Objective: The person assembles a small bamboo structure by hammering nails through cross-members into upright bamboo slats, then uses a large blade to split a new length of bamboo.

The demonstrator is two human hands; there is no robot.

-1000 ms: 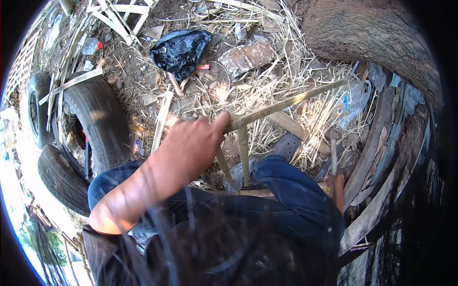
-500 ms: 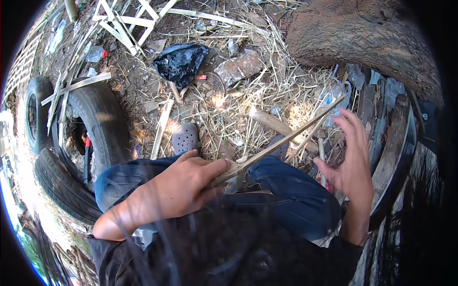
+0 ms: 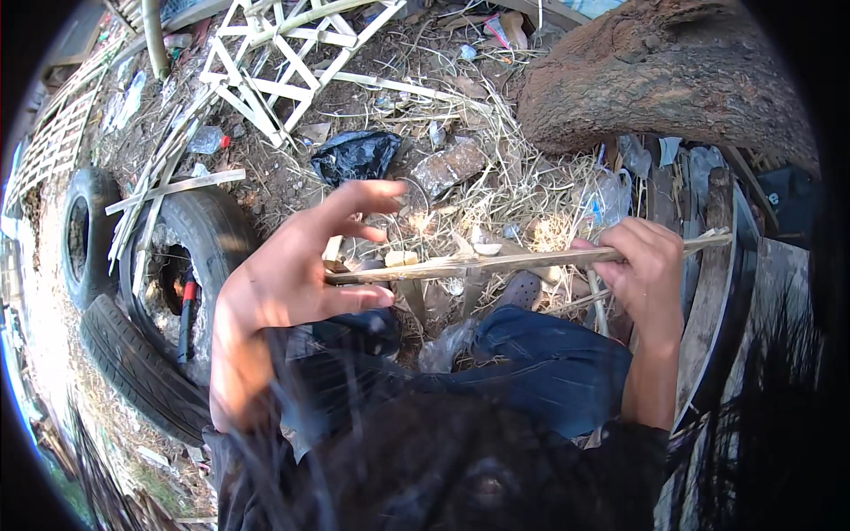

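Note:
A long split bamboo strip (image 3: 496, 264) lies level across the space above my knees, its fibres rough and pale. My right hand (image 3: 642, 265) is closed round it near its right end, and the frayed tip sticks out beyond the fist. At the other end my left hand (image 3: 305, 257) is open, fingers and thumb spread apart around the strip's tip without gripping it. Just behind the strip's left half shows a small yellowish piece (image 3: 401, 257), partly hidden. My bent legs in blue jeans (image 3: 558, 354) and a grey clog (image 3: 521, 290) are below.
Old tyres (image 3: 190, 230) stand at the left, with a red-and-black handled tool (image 3: 187, 310) by them. A lattice of bamboo strips (image 3: 292, 62), a black plastic bag (image 3: 357, 156) and a brick (image 3: 450, 168) lie ahead. A thick tree trunk (image 3: 664, 80) fills the far right.
The strip has swung from a slant to level. My right hand has closed round its right part. My left hand has let go, spread its fingers and moved up and left.

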